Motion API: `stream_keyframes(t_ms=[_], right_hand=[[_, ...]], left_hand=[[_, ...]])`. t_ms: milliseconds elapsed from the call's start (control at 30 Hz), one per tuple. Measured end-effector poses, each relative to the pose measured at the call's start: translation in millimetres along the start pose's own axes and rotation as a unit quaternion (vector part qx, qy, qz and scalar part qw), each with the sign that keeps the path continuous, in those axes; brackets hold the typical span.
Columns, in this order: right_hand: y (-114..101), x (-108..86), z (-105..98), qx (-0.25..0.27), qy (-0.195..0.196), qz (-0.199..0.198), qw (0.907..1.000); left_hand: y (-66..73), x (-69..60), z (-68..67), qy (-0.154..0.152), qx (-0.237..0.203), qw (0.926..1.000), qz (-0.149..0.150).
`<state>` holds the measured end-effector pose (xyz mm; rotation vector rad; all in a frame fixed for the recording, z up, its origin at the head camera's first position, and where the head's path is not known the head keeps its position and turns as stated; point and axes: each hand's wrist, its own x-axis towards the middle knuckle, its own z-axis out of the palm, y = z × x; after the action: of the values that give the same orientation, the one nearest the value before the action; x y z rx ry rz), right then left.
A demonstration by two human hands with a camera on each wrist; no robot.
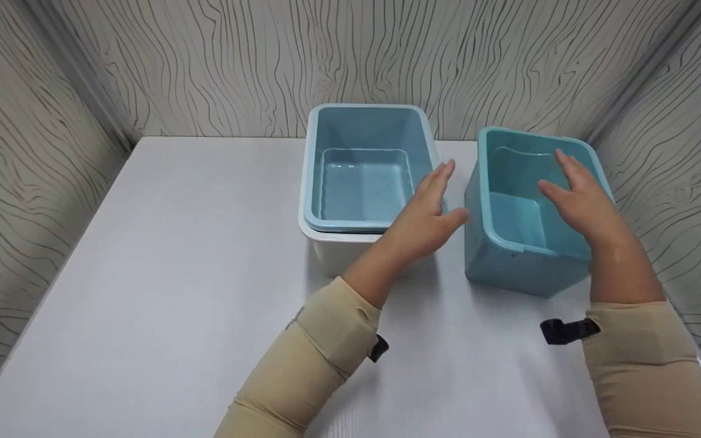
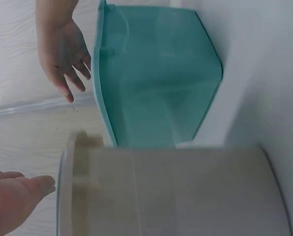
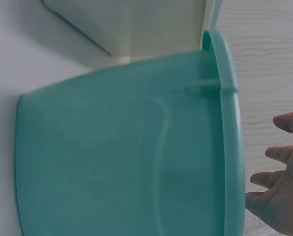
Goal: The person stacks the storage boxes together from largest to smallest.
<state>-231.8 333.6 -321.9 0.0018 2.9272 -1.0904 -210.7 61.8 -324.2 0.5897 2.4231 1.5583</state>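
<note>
In the head view a light blue bin (image 1: 366, 182) sits nested inside a white bin (image 1: 341, 252) at the middle of the table. A separate teal bin (image 1: 509, 271) stands upright to the right. My left hand (image 1: 420, 225) hovers at the right rim of the nested pair, fingers extended and thumb apart. Over the opening of the teal bin hangs my right hand (image 1: 585, 204), its fingers spread and holding nothing. The left wrist view shows the left hand (image 2: 16, 199) beside the rim of the white bin (image 2: 176, 191). Whether either hand touches a rim is unclear.
All the bins stand on a white table (image 1: 162, 292). A wood-grain panel (image 1: 253, 67) rises behind it, with similar panels at left and right. The teal bin is close to the right-hand panel (image 1: 685, 182). A narrow gap separates it from the white bin.
</note>
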Motion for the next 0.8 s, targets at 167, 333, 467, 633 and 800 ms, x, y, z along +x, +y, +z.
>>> stream_keyframes(t_ms=[167,333,467,633,800], right_hand=[[17.9,-2.5,-11.9,-0.005,0.033,0.023,0.9992],[35.8,-6.9,-19.5,-0.003,0.055,0.057,0.9969],[47.8,-8.7,-21.6,-0.004,0.055,0.074,0.9957],[63.3,-9.3,-23.5,-0.015,0.052,0.095,0.9940],[77.7,-10.2,-22.7,-0.005,0.027,0.135,0.9904]], left_hand=[[9.4,9.0,25.8,-0.020,-0.039,0.9990,-0.007],[18.0,19.1,49.8,-0.031,-0.095,0.9932,-0.060],[23.2,25.9,64.3,-0.018,-0.105,0.9878,-0.113],[23.6,35.1,76.3,0.016,-0.115,0.9812,-0.154],[19.8,45.0,88.9,0.049,-0.109,0.9737,-0.194]])
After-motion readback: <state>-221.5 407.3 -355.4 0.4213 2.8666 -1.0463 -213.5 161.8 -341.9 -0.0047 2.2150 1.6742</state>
